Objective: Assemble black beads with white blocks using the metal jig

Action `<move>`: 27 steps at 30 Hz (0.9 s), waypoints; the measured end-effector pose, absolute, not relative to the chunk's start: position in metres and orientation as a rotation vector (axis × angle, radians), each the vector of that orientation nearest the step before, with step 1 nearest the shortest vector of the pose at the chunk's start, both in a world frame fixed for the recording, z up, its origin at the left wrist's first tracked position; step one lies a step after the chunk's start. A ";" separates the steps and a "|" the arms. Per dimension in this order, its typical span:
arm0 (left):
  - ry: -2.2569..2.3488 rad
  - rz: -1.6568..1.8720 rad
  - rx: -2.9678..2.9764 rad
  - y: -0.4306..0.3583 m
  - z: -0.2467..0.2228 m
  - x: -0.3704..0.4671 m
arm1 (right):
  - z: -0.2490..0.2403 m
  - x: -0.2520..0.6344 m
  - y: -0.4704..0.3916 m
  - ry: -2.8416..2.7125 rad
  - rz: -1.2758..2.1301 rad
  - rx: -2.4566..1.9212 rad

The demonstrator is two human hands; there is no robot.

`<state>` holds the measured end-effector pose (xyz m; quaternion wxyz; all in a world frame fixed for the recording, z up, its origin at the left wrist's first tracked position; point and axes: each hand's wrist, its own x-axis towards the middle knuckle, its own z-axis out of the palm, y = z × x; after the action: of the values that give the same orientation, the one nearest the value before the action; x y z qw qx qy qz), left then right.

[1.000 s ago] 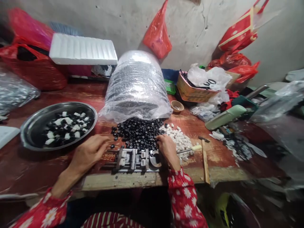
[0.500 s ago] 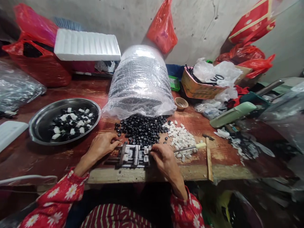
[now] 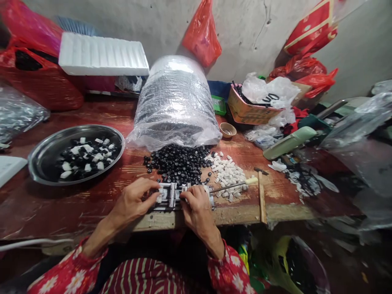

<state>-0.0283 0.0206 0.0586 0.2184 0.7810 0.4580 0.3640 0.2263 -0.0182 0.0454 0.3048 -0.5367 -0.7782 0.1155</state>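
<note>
At the metal jig (image 3: pixel 172 195), the left hand (image 3: pixel 132 199) spreads thumb from forefinger; whether the right hand (image 3: pixel 199 211) pinches anything, I can't tell.

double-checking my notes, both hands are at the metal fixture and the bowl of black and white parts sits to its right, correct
Not quite: in the head view, the bowl sits to the left of the metal fixture. The left hand and right hand are indeed at it.
</note>
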 end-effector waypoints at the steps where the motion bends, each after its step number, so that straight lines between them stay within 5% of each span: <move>1: 1.210 1.005 2.190 0.016 0.058 -0.025 | 0.044 0.225 -0.020 -2.052 0.280 -1.437; 9: 1.219 0.984 2.355 0.008 0.038 -0.016 | 0.026 0.217 -0.035 -1.926 0.024 -1.468; 27: 1.232 0.892 2.573 0.003 0.041 -0.020 | 0.028 0.210 -0.036 -1.843 0.095 -1.523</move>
<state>-0.0198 0.0030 0.0410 0.0766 0.8583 0.4109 0.2975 0.2097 -0.0361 0.0281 0.3659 -0.5925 -0.7168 0.0368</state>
